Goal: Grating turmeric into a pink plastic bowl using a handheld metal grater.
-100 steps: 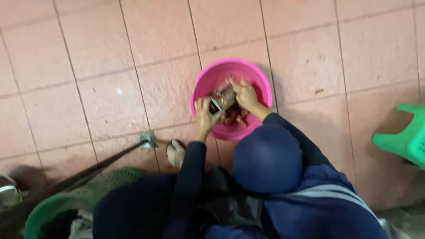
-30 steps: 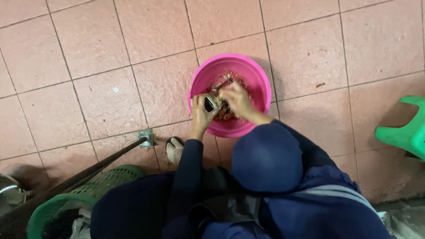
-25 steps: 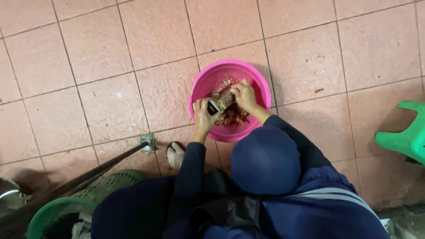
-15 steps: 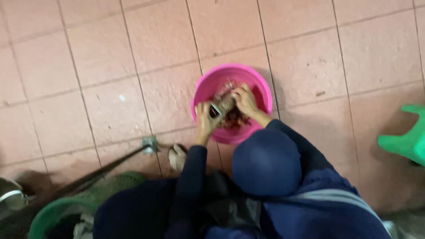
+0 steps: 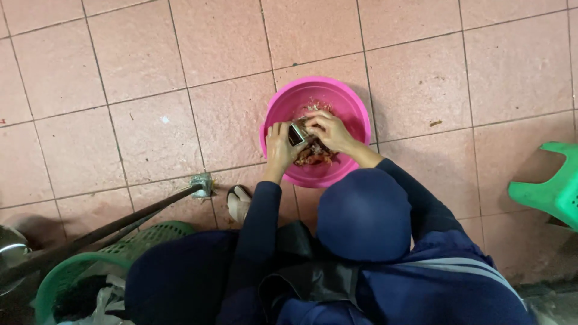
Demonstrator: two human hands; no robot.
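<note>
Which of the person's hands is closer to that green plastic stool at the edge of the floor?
Right. The right hand is over the round pink plastic basin, on the side toward the green plastic stool; the left hand holds a small metal tool at the basin's far side.

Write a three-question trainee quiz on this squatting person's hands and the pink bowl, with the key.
1. True or false: both hands are over the round pink plastic basin.
2. Which hand holds the small shiny metal tool? A) left hand B) right hand C) neither
3. Fill in: the green plastic stool stands on the person's ____ side, and the green mesh basket on the other.

Key
1. True; they work brownish-red pieces inside it, too small to identify.
2. A; the right hand touches the pieces beside the tool.
3. Right.
</note>
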